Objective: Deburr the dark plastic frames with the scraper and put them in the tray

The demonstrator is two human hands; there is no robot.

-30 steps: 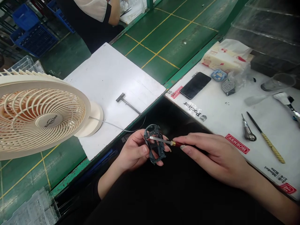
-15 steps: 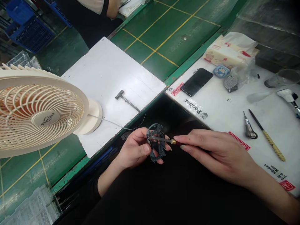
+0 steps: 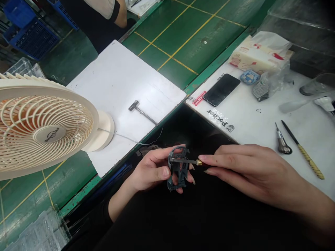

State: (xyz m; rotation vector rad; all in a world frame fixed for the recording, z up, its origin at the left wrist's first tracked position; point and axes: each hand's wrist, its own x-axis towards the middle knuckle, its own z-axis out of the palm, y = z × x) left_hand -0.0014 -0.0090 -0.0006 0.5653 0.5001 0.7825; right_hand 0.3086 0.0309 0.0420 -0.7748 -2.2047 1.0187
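A dark grey plastic frame, openwork with a curved rim at its top, sits in my left hand. My left thumb presses its near side, and other fingertips show behind and below it. Between thumb and fingers my right hand pinches a slim file with a brass collar; most of its dark red handle is hidden by the hand. The file's flat grey blade lies across the upper part of the frame, with its tip by the rim on the left. Whether the blade touches the plastic I cannot tell.
A cream fan stands at left on a white board, near a T-shaped metal tool. On the right-hand table lie a phone, a pointed hand tool, a yellow-handled file and a tissue pack. Another person sits beyond.
The frame and my left fingers have moved slightly right and down. My right hand and the file have shifted the same way, the blade still across the frame.
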